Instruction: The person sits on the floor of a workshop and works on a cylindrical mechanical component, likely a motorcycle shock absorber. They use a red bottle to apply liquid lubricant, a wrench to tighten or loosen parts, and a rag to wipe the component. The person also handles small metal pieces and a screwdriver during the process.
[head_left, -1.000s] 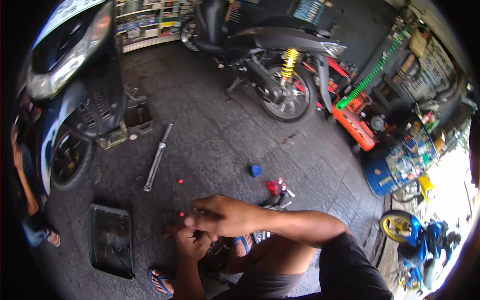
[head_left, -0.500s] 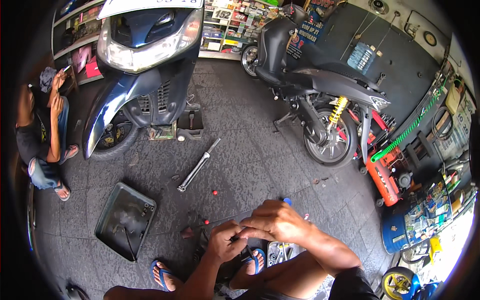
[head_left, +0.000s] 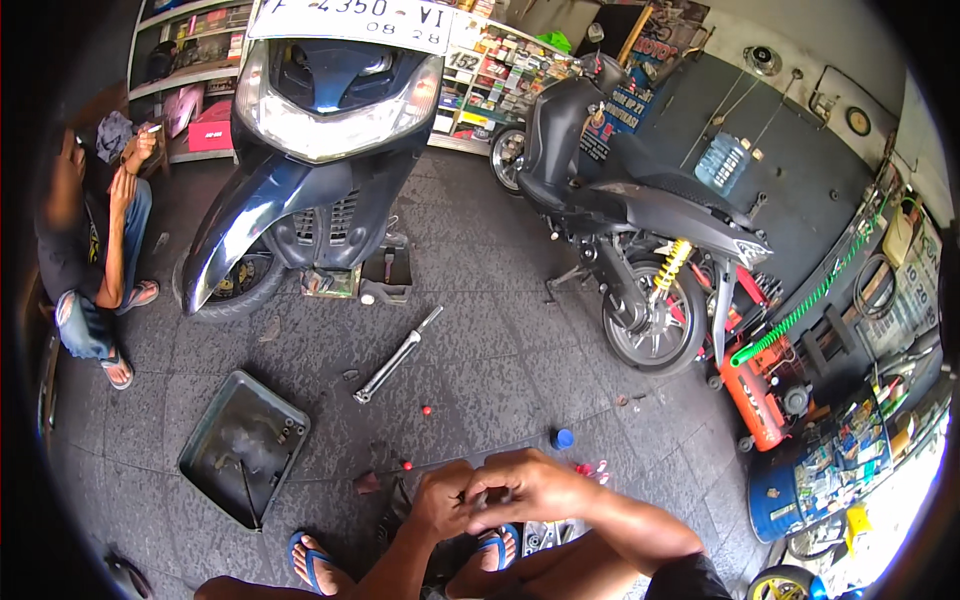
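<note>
At the lower middle, my left hand [head_left: 441,498] is a closed fist, and whatever it grips is hidden by the fingers. My right hand [head_left: 532,487] meets it from the right, thumb and fingers curled inward against the left fist. Something small and dark shows in the gap between them, too little of it to name. Beneath my hands are dark metal parts [head_left: 392,520] on the floor, partly covered by my arm. Beside my right foot, a tray of metal tools [head_left: 545,535] is half hidden under the right forearm.
A black tray [head_left: 215,440] with small parts lies left, a fork tube [head_left: 398,355] ahead. Red balls [head_left: 426,410] and a blue cap [head_left: 562,438] dot the floor. Two scooters [head_left: 330,190] [head_left: 640,210] stand beyond; a person [head_left: 95,260] sits left. An orange compressor [head_left: 752,400] stands right.
My view has tilted up and shifted slightly. My right hand has turned, its fingers now curling lower around the left fist; the dark piece that stuck out below is now hidden.
</note>
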